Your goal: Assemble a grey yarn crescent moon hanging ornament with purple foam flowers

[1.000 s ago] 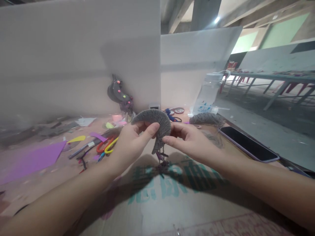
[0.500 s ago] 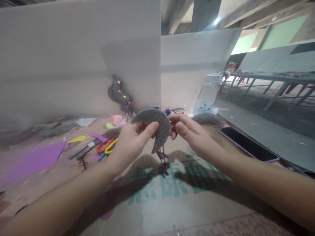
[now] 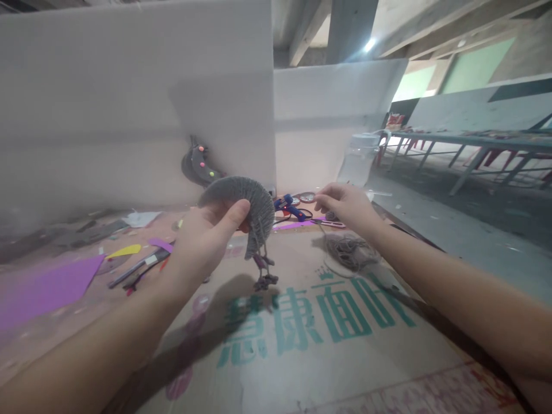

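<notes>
My left hand [image 3: 209, 233] is closed on a crescent wrapped in grey yarn [image 3: 262, 210], thumb in front and fingers behind. Small dark dangling pieces [image 3: 265, 282] hang on strands from its lower end. My right hand [image 3: 345, 207] is held away to the right, thumb and fingertips drawn together; whether a strand lies between them I cannot make out. Below it rests a loose bundle of grey yarn [image 3: 351, 251]. A blue glue gun [image 3: 291, 207] lies on the table between the two hands, beyond them.
Another dark crescent with coloured dots [image 3: 199, 164] leans on the white partition [image 3: 138, 103]. Purple sheet [image 3: 56, 287], a yellow scrap [image 3: 124, 251] and other scraps cover the left. A clear bottle [image 3: 360, 158] stands at back right. Printed cardboard [image 3: 302, 368] lies in front.
My right hand has moved away from the crescent to the right. My left hand, still gripping the crescent, has shifted left and slightly up in view. The glue gun and yarn bundle show more fully.
</notes>
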The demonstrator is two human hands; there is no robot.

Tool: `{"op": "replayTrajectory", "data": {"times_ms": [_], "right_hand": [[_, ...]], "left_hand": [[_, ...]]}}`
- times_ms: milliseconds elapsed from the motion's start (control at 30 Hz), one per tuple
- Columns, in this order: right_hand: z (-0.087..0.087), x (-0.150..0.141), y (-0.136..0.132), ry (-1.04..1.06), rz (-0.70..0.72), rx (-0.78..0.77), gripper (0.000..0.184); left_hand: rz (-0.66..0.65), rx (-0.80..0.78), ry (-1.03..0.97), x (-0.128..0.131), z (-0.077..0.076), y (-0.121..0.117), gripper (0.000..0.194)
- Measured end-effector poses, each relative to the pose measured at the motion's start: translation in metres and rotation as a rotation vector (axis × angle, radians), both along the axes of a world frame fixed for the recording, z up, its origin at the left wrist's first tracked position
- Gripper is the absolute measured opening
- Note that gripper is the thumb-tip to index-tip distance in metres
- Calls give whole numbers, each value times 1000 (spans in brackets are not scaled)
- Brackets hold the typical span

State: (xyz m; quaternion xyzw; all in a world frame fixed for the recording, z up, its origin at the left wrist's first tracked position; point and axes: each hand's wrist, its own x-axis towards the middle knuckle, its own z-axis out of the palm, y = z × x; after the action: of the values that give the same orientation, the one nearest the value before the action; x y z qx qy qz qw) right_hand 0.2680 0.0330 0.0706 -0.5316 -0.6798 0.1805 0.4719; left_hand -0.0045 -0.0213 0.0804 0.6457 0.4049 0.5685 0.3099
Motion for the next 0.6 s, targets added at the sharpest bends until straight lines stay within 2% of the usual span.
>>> {"op": "replayTrajectory", "data": {"times_ms": [133,233,400,600], "right_hand": [[-14,19,20,-383,-106,-64,30],[-19,33,29,-577,-116,-111,28],[-27,50,40,-692,-131,-172,21],[-32,54,42,-754,-177,-190,17]], "left_hand": [[7,5,12,-1,0,0,36],[4,11,32,-1,-1,0,36],[14,6,58,-1,-4,2,39],[-10,-16,39,-1,-6,3,40]]}}
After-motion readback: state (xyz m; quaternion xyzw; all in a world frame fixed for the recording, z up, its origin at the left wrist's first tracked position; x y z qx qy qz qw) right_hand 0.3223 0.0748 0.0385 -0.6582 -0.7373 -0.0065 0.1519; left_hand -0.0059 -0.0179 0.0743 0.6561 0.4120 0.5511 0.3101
